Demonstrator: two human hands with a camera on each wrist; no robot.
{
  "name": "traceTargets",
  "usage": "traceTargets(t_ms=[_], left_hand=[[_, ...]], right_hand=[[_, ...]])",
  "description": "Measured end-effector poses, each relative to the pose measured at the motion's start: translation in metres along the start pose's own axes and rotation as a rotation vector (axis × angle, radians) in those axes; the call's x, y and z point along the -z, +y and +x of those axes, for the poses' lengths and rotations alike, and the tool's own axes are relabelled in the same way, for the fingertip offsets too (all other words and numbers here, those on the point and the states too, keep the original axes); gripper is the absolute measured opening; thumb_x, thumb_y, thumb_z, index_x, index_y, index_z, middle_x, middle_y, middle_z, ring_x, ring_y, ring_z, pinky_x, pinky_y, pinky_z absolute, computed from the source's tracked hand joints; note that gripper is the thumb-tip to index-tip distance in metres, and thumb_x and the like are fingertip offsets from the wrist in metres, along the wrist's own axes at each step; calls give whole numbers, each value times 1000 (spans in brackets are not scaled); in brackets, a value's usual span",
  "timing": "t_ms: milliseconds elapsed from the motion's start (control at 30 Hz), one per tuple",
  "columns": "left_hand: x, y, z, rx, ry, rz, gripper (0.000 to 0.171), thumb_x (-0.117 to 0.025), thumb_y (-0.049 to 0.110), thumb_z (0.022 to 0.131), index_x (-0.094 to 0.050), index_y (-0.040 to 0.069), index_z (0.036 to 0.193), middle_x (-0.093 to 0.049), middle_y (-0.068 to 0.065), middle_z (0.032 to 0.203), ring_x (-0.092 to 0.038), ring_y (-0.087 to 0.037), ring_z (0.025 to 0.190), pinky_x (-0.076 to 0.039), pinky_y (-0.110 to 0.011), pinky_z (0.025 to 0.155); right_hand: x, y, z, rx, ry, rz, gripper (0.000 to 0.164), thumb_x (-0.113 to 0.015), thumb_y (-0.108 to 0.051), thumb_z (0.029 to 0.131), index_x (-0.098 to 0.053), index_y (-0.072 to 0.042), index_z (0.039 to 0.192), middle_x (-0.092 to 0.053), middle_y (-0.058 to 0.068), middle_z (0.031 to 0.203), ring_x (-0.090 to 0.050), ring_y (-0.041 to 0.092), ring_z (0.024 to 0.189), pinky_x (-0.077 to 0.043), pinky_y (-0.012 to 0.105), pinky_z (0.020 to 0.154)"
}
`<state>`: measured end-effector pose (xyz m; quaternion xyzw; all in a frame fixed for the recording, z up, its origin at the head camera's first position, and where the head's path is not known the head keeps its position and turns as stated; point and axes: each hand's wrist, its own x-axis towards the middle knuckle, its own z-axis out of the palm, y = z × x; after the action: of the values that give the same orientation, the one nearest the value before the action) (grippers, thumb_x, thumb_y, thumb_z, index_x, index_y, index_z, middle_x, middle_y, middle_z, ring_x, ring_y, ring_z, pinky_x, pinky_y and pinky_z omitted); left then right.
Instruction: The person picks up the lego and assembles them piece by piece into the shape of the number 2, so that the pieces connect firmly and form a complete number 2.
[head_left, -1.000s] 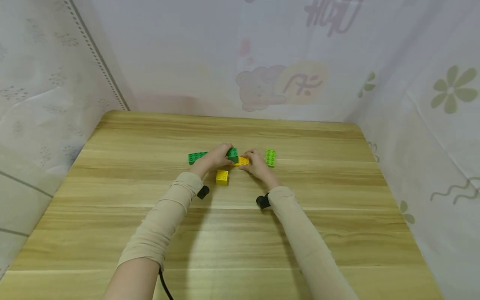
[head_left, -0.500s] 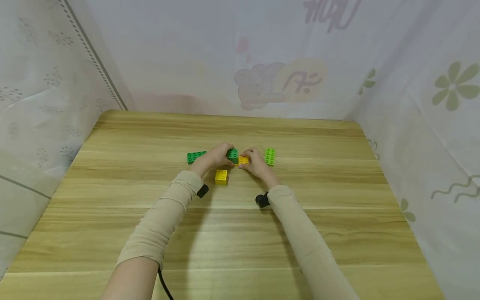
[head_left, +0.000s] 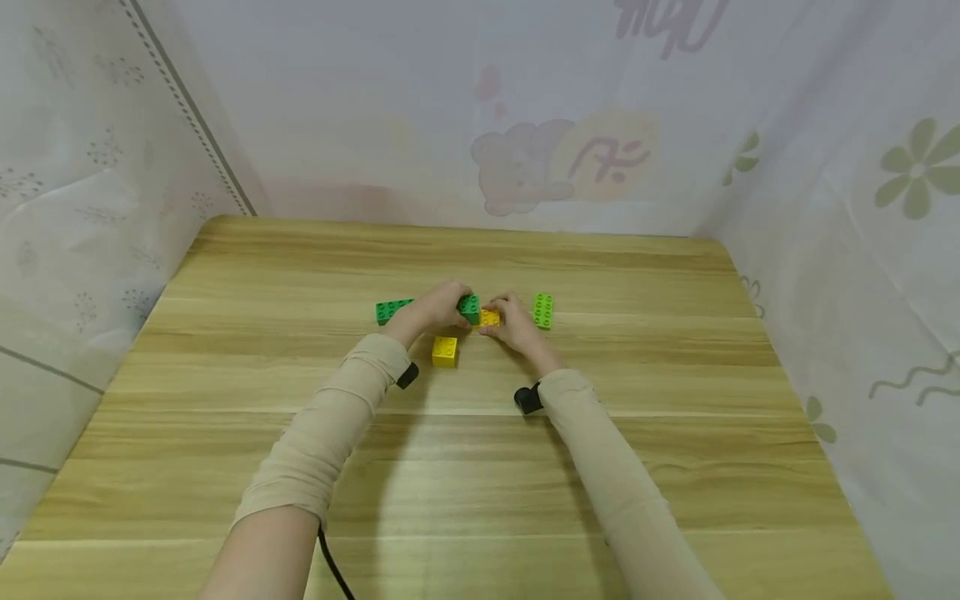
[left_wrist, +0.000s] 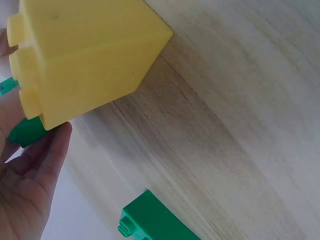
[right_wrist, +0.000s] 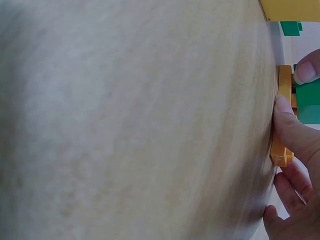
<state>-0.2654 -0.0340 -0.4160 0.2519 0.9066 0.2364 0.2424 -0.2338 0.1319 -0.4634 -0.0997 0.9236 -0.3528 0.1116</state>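
Clamped in the left hand (head_left: 441,305), the green brick (head_left: 469,308) sits over the orange plate (head_left: 491,317), which the right hand (head_left: 519,327) pinches, toward the far edge of the surface (head_left: 300,258). Barely anything has shifted in 1 second, suggesting alignment or pressing; seating is unclear. Yellow brick (head_left: 445,352) lies nearer the front edge, lime brick (head_left: 543,311) toward the right.

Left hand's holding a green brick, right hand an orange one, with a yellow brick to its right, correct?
No, the head view shows a lime brick, not yellow, right of the right hand. The left hand holds a green brick, the right hand an orange brick.
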Motion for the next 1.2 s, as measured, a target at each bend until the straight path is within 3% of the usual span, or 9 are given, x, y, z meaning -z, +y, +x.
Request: traceTargets(t_ms=[300,633,1000,1200], left_hand=[[2,5,1,17,-9,-1,41,-68,7,81,-54,-4,118,-58,-15,114,-53,-23,97,-47,-35,89],[0,1,1,15,-1,-9,43,-70,9,79,-56,-5,117,-60,-16,112,-53,-23,94,-48,-35,86],[0,6,2,-4,45,-37,38,-70,8,79,-59,-2,113,-61,-13,109,-54,-22,93,-48,-35,86],[-3,0,0,7,33,-29,33,-72,8,77,-62,-1,108,-63,-12,105,-53,-21,90,-48,-34,85]], right_hand=[[1,0,0,11,4,-5,47,-68,-21,82,-55,0,122,-42,14,128,-42,29,121,-36,39,105],[0,-2,-1,12,-20,-2,47,-66,-22,83,-54,-2,124,-41,14,128,-41,28,121,-36,38,105],[7,0,-2,11,11,-5,45,-66,-19,84,-54,-2,123,-42,14,129,-40,30,122,-34,40,106],[-1,-1,-3,15,0,2,45,-67,-20,83,-54,-1,123,-42,14,129,-40,29,122,-34,40,106]])
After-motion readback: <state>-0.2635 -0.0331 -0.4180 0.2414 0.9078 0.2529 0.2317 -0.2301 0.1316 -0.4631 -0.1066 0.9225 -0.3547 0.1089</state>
